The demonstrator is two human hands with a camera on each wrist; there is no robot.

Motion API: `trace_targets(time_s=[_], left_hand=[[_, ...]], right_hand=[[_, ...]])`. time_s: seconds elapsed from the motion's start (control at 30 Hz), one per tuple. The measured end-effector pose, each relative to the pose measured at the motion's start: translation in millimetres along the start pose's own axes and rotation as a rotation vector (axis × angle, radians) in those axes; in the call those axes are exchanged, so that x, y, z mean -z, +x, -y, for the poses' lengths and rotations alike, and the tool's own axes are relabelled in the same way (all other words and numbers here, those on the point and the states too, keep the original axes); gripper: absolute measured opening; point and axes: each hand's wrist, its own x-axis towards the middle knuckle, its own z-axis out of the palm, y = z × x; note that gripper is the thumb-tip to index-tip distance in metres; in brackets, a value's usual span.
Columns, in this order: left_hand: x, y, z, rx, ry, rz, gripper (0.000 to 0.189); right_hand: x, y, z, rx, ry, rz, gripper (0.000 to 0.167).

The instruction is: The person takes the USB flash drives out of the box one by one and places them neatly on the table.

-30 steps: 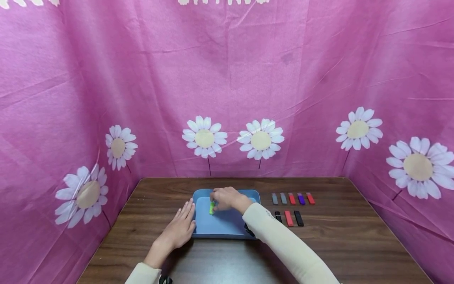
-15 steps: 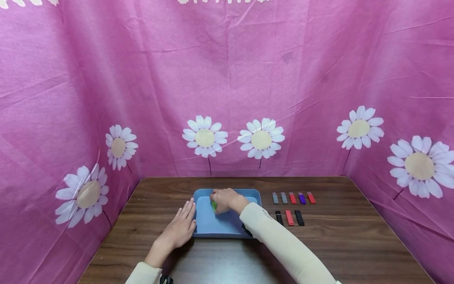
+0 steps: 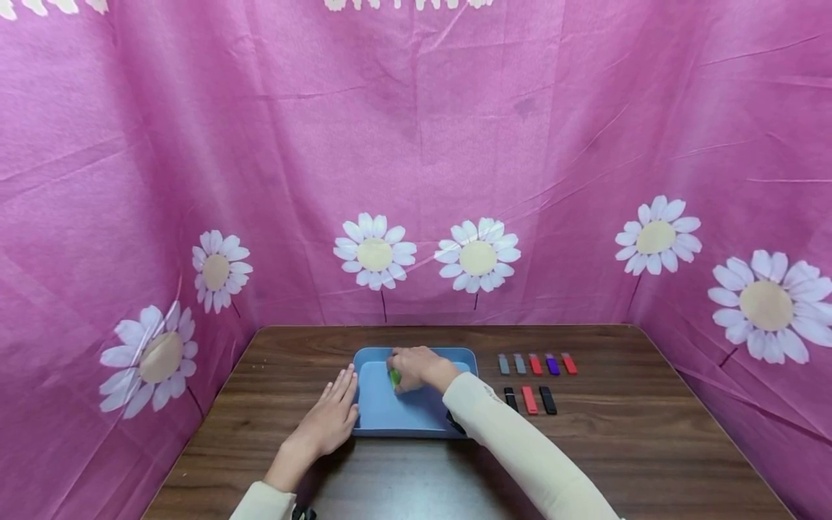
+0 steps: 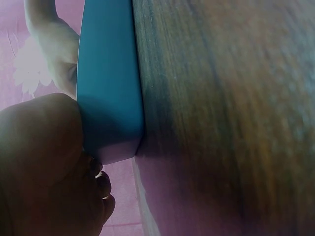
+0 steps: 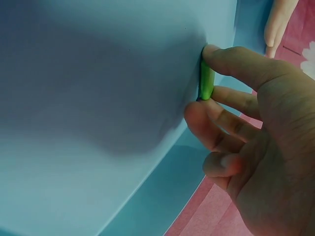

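Observation:
In the head view a shallow blue tray [image 3: 416, 426] lies on the wooden table. My left hand [image 3: 328, 419] rests straight-fingered along its left wall; the left wrist view shows this hand [image 4: 44, 157] up against the tray's outer side [image 4: 110, 73]. Inside the tray, my right hand [image 3: 416, 367] grips a small, bright green stick-shaped piece [image 3: 394, 377]. The right wrist view shows thumb and fingers at opposite ends of the green piece [image 5: 207, 81], close over the tray floor [image 5: 74, 98]. Part of the piece is hidden by the fingers.
Right of the tray, small flat sticks lie in two rows: grey, red [image 3: 535, 364] and purple [image 3: 552, 364] at the back, black [image 3: 548, 399] and red [image 3: 529, 399] in front. The right sleeve [image 3: 520, 440] passes close by them. A pink flowered curtain [image 3: 416, 159] surrounds the table [image 3: 624, 433].
The right hand has closed its fingers further round the green piece and shifted it slightly right, covering more of it. The left hand has stayed at the tray's edge.

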Motion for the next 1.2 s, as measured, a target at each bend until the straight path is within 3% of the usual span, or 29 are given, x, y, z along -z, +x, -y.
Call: trace_targets(time_s=[0.5, 1.2], left_hand=[[-1.7, 1.0, 0.3, 0.000, 0.002, 0.011, 0.061], [1.1, 0.8, -0.7, 0.009, -0.002, 0.022, 0.060]], right_hand=[[-0.8, -8.3, -7.4, 0.018, -0.006, -0.056, 0.051], [6.5, -47.9, -25.8, 0.070, -0.034, -0.131, 0.052]])
